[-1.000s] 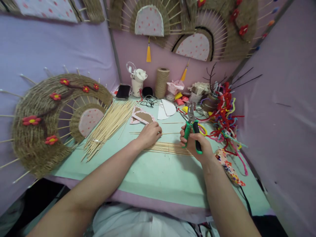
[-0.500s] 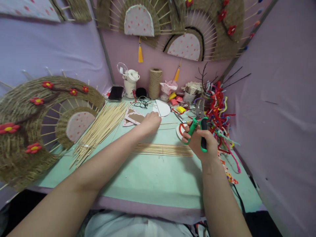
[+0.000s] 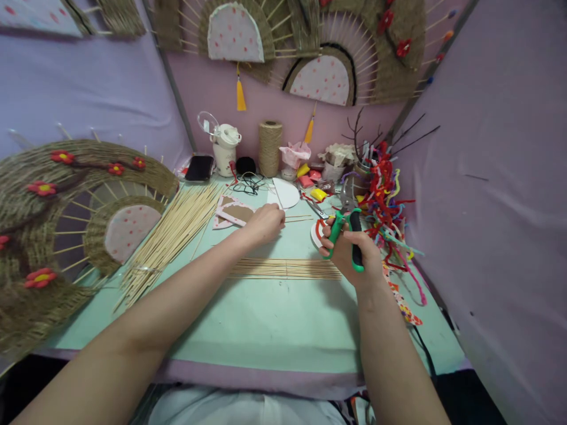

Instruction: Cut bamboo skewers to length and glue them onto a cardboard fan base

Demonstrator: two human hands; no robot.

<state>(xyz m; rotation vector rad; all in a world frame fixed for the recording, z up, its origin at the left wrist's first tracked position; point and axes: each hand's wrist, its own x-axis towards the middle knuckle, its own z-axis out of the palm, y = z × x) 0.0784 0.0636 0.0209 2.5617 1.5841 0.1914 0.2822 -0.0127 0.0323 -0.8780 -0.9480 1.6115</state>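
Observation:
My right hand [image 3: 361, 254] is wrapped round garden shears [image 3: 339, 230] with green and black handles. Their handles are spread and the grey blades point away from me. My left hand [image 3: 267, 223] reaches out over the table, fingers pinched together; what is between them is too small to make out. Beside its fingertips lie thin bamboo sticks [image 3: 299, 218]. A row of similar sticks [image 3: 305, 269] lies side by side, nearer to me, partly behind my left forearm. Close to my left hand are pink-edged cardboard pieces [image 3: 237, 211] and a white half-round piece [image 3: 287, 193].
A large bundle of sticks [image 3: 172, 230] lies left, by a twine-woven fan [image 3: 97, 156] with red flowers. Along the back stand a white cup [image 3: 225, 154] and a twine spool [image 3: 270, 147]. Scissors [image 3: 316, 208], a tape roll [image 3: 316, 235] and colourful pipe cleaners [image 3: 385, 195] are to the right.
The view has shifted slightly, so most things sit further left. Near my left hand the lower loose stick no longer shows in its former place. My right hand keeps hold of the shears.

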